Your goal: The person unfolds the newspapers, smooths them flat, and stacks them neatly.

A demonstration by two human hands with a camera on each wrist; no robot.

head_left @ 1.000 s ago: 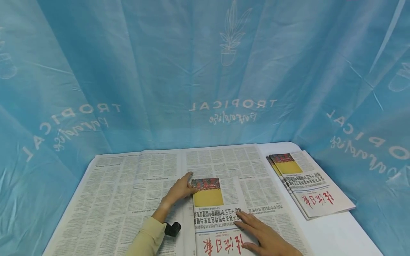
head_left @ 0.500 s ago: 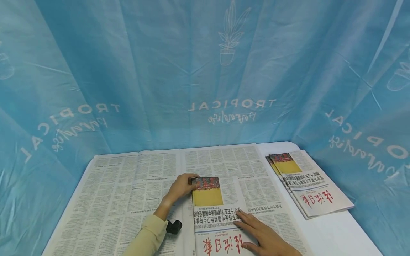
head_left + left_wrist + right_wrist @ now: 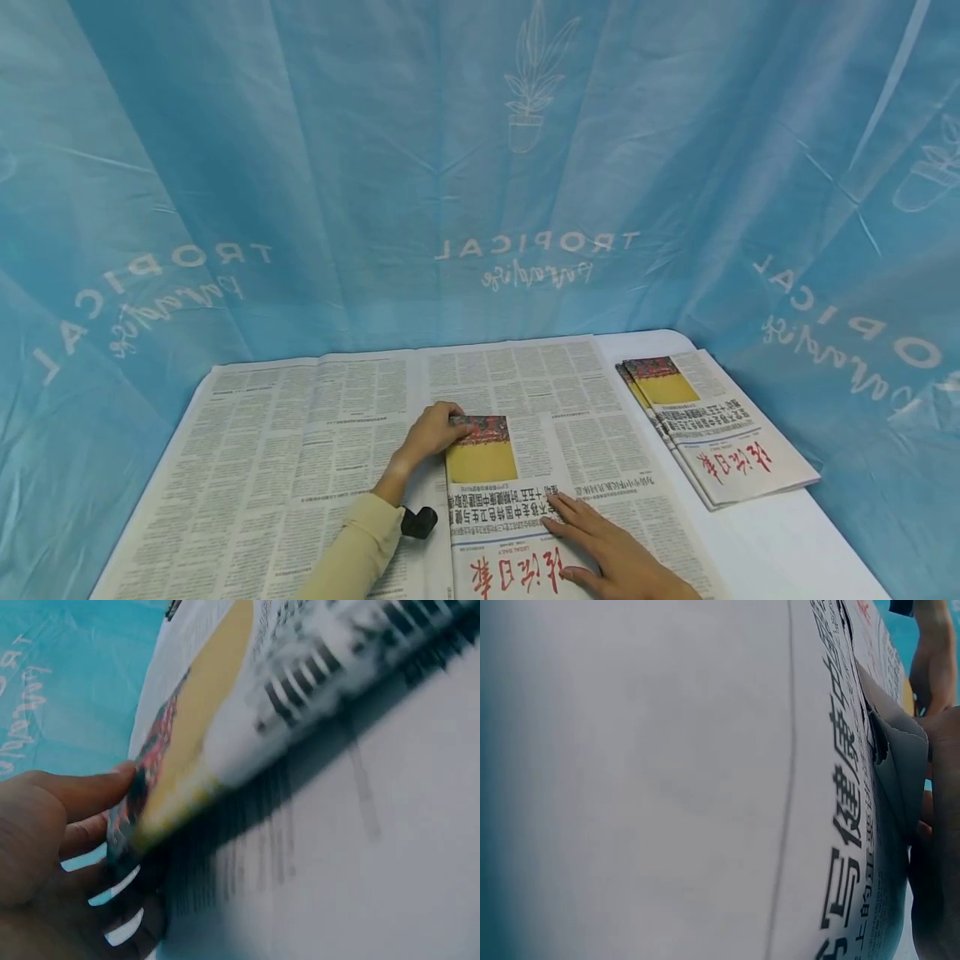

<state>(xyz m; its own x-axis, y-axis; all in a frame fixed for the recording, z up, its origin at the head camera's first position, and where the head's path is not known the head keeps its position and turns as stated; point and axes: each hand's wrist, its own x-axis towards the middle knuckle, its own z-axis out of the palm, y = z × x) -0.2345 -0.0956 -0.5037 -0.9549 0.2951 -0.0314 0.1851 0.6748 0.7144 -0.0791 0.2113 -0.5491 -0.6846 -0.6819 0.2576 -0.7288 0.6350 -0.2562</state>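
A folded newspaper (image 3: 482, 463) with a yellow and red picture and red title characters lies in front of me, on larger spread-out newspaper sheets (image 3: 300, 467). At its far left corner, my left hand (image 3: 433, 432) pinches the paper. The left wrist view shows that hand's thumb (image 3: 97, 791) on the picture side and its fingers beyond the edge, with the near edge of the paper raised. My right hand (image 3: 603, 550) rests on the lower right part of the folded newspaper, fingers loosely spread. In the right wrist view, a paper flap (image 3: 904, 772) bulges beside that hand, partly hiding it.
A small stack of folded newspapers (image 3: 720, 433) with the same front page sits at the right on the white table (image 3: 795, 542). Blue curtains (image 3: 390, 208) with white print surround the table on its far side and both flanks.
My left hand has gone from a spread reach at the far left corner to pinching it, fingers curled in. The right hand stays on the paper. The head view has shifted slightly.
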